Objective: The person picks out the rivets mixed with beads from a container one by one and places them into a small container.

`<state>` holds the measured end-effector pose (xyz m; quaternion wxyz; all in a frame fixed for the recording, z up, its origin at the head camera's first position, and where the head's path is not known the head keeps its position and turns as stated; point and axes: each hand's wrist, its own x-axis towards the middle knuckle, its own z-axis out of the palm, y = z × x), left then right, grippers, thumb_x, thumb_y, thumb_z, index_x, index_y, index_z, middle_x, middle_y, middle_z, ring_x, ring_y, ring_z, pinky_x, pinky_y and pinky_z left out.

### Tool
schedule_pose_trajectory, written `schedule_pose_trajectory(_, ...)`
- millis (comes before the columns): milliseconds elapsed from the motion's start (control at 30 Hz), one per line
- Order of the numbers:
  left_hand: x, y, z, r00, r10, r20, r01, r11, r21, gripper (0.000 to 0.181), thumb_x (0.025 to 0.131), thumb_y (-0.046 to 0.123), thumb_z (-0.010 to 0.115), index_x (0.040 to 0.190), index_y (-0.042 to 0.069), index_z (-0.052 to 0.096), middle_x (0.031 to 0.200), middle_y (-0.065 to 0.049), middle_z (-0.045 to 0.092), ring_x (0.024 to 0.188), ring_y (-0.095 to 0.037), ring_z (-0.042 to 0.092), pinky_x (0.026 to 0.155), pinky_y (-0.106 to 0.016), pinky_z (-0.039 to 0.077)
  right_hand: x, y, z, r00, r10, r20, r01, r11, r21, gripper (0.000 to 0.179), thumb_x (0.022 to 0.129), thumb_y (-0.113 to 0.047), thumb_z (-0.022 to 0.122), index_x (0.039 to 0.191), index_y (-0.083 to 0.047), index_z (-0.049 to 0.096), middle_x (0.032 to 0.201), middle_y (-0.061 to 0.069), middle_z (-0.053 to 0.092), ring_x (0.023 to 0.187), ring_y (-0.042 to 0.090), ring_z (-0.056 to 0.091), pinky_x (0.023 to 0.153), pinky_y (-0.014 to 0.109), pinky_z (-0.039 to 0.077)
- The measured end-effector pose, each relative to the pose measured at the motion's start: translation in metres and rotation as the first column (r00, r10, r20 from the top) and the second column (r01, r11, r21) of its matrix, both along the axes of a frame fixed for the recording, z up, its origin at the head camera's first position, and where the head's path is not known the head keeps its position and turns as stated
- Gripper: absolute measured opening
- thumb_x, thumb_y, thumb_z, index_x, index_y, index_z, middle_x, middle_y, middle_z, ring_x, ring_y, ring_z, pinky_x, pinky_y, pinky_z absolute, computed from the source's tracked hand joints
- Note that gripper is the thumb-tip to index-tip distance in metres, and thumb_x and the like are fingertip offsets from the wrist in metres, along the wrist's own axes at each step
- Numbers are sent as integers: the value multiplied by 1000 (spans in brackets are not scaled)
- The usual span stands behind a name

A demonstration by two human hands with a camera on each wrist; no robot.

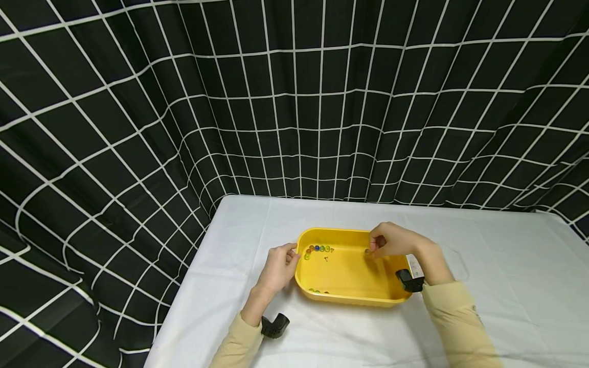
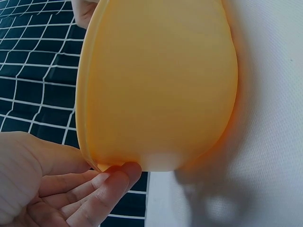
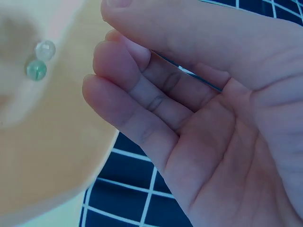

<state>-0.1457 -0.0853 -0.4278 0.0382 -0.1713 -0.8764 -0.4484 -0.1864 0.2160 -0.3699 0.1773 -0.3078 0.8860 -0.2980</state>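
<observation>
A yellow plastic basin [image 1: 349, 299] stands on the white-covered table. My left hand [image 1: 280, 263] pinches its left rim between thumb and fingers, as the left wrist view shows from the basin's outside wall [image 2: 161, 85]. Over the basin's back right part, my right hand [image 1: 391, 240] has its thumb and forefinger together at an amber glass marble [image 1: 367, 251]. In the right wrist view that marble is hidden behind the fingers [image 3: 113, 101]. Several coloured marbles, one of them blue [image 1: 317, 248], form a bent row inside at the back left.
Two small gold pieces, one of them a gold piece [image 1: 326, 259] with a thin stem, lie near the row. More marbles [image 1: 317, 292] sit along the near inner wall. A clear marble [image 3: 45, 49] touches a green marble [image 3: 36, 70]. A black gridded curtain [image 1: 322, 102] surrounds the table.
</observation>
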Motion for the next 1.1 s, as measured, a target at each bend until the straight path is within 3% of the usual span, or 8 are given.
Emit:
schedule_pose_trajectory(533, 1, 0, 1, 1000, 13, -2, -13, 1000, -13, 27, 88, -1, 59, 112, -13, 59, 81, -12, 62, 68, -15, 62, 57, -18, 51, 4, 30, 1, 999, -34, -38, 34, 999, -7, 15, 76, 6, 67, 69, -5, 59, 64, -3, 51, 57, 6, 44, 53, 19, 39)
schedule_pose_trajectory(1100, 0, 0, -1, 1000, 4, 1, -4, 1000, -6, 27, 88, -2, 59, 112, -14, 58, 82, -13, 62, 70, -17, 63, 59, -18, 51, 12, 55, 3, 995, -97, -8, 97, 995, -6, 13, 74, 4, 68, 71, -4, 58, 66, -1, 53, 59, 8, 48, 55, 21, 45)
